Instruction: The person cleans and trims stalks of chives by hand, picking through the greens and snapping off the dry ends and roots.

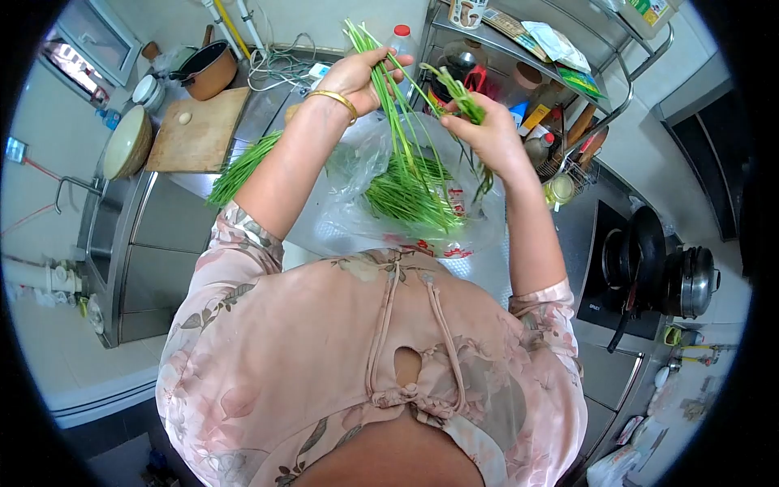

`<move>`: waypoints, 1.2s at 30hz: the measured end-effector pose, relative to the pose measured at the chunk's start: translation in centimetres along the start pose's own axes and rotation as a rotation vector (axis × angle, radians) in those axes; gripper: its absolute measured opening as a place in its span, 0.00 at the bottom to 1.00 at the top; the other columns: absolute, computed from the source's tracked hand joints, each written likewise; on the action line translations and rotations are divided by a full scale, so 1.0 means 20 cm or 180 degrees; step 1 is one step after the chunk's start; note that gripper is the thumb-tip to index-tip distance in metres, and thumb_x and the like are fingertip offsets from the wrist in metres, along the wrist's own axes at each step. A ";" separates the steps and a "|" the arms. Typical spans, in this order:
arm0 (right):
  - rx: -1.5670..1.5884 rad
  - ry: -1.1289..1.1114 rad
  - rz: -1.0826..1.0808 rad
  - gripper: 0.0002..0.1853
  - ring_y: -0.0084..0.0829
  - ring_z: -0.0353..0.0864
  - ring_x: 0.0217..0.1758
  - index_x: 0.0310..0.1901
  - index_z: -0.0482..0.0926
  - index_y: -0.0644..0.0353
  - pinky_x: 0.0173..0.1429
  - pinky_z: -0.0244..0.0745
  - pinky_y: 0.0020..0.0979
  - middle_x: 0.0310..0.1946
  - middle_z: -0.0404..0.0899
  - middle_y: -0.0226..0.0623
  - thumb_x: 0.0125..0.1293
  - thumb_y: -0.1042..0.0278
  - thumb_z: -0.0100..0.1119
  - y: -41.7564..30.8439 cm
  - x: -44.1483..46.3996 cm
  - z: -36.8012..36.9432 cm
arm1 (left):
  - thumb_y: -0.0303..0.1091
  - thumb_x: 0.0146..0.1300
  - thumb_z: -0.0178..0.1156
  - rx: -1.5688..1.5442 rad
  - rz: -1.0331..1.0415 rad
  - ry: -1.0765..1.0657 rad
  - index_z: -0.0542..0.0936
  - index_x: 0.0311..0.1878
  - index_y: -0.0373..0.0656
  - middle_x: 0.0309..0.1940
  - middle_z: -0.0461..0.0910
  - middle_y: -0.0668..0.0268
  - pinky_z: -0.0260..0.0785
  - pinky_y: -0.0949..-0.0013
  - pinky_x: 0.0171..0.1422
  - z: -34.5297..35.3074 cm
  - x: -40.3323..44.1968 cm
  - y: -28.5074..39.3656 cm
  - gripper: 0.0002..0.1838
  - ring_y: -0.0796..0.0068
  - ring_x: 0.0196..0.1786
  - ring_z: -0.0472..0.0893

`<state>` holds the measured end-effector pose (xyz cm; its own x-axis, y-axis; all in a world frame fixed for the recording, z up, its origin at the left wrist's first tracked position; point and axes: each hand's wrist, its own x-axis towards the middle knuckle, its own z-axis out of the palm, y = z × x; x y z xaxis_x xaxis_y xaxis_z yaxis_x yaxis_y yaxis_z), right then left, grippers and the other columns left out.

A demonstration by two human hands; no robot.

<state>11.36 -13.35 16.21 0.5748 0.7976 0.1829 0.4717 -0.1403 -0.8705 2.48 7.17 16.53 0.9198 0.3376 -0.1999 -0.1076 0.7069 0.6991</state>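
Note:
My left hand [361, 79] is raised over a clear plastic bag [349, 183], its fingers closed on a bunch of long green chives [398, 130] that hangs down. To its right, my right hand [487, 134] grips a smaller bunch of darker, limp green leaves [458, 93], whose ends stick out above and below the fist. More chives [414, 199] lie in the open bag beneath both hands. Another pile of chives [243, 172] rests on the counter beyond my left forearm, which partly hides it.
A wooden cutting board [199, 134] with a small pale bulb [185, 118] lies at left, near an orange pot [209, 71] and a large bowl [128, 144]. A metal rack [519, 53] with bottles stands behind. Right is a stove with a black wok [645, 243].

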 end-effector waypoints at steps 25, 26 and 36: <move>0.0003 -0.0603 -0.0059 0.11 0.17 0.68 0.27 0.35 0.76 0.64 0.33 0.65 0.23 0.24 0.75 0.26 0.53 0.66 0.61 -0.11 0.03 0.13 | 0.34 0.67 0.41 0.0089 0.0234 0.0185 0.68 0.38 0.37 0.46 0.73 0.54 0.71 0.67 0.38 0.05 -0.02 -0.03 0.10 0.72 0.32 0.74; -0.0167 -0.0550 -0.0155 0.11 0.18 0.69 0.27 0.35 0.76 0.64 0.34 0.65 0.23 0.24 0.75 0.27 0.53 0.66 0.62 -0.09 0.05 0.15 | 0.34 0.67 0.42 0.0086 0.0252 0.0196 0.68 0.38 0.37 0.46 0.73 0.54 0.71 0.67 0.40 0.06 -0.03 -0.04 0.10 0.72 0.32 0.74; 0.1328 -0.0646 0.0675 0.06 0.13 0.61 0.19 0.30 0.76 0.59 0.22 0.56 0.20 0.19 0.71 0.22 0.53 0.69 0.59 -0.09 0.10 0.17 | 0.34 0.66 0.43 0.0430 0.0360 0.0263 0.68 0.39 0.38 0.44 0.75 0.54 0.71 0.69 0.38 0.07 -0.05 -0.04 0.09 0.74 0.31 0.74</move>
<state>9.34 -9.59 16.67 0.4678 0.8807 -0.0739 0.0277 -0.0982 -0.9948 2.17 5.32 17.13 0.8701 0.4639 -0.1666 -0.1517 0.5735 0.8050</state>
